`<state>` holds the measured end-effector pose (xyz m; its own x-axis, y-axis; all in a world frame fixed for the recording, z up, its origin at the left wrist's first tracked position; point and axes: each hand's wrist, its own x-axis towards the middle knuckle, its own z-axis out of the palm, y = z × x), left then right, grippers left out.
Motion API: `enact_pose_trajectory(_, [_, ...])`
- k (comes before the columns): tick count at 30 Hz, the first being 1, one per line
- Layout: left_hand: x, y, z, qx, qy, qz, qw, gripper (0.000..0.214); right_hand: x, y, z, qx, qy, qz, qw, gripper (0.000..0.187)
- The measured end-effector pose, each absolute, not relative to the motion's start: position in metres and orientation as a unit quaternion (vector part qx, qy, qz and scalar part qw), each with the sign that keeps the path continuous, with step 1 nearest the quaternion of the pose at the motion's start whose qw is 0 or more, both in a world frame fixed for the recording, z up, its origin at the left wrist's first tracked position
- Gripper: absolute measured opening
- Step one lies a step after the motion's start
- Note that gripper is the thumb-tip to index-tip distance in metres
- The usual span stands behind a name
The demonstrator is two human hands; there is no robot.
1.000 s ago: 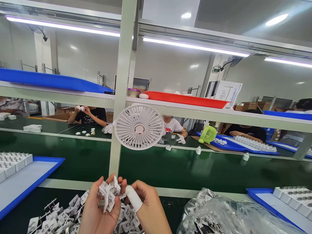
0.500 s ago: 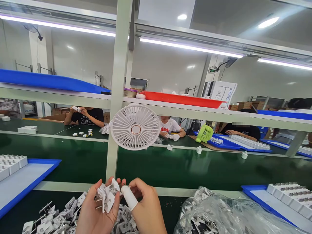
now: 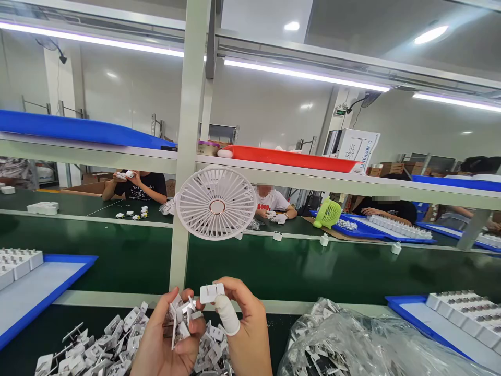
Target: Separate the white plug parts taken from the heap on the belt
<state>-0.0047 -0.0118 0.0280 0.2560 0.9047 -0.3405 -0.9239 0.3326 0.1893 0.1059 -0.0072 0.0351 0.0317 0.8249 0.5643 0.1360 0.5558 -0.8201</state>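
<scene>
My left hand (image 3: 166, 342) is curled around a handful of small white plug parts (image 3: 182, 318) with metal prongs, low in the middle of the view. My right hand (image 3: 245, 329), a white finger cot on one finger, pinches a single white plug part (image 3: 212, 293) just above and right of that handful. Under both hands lies a loose pile of the same white parts (image 3: 97, 350) on the dark bench.
A white fan (image 3: 216, 203) hangs on the frame post (image 3: 183, 156). Blue trays with rows of white parts stand at left (image 3: 43, 282) and right (image 3: 457, 318). A clear plastic bag of parts (image 3: 352, 344) lies at right. Beyond the green conveyor belt (image 3: 313, 266), other people work.
My right hand has drawn one white part out of the left hand's bunch and lifted it slightly. The left hand has closed more tightly around the rest.
</scene>
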Motion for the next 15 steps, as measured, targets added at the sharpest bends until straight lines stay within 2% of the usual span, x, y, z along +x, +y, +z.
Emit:
enact_pose_trajectory(7, [0.001, -0.029, 0.042, 0.096, 0.251, 0.585, 0.765, 0.024, 0.112, -0.004, 0.023, -0.271, -0.665, 0.162, 0.677, 0.025])
enact_pose_trajectory(11, [-0.002, -0.035, 0.044, 0.152, 0.251, 0.58, 0.76, 0.017, 0.111, -0.006, 0.023, -0.226, -0.67, 0.122, 0.697, 0.019])
enact_pose_trajectory(15, [-0.002, -0.041, 0.046, 0.236, 0.288, 0.56, 0.74, 0.025, 0.11, -0.007, 0.024, -0.232, -0.683, 0.1, 0.685, 0.018])
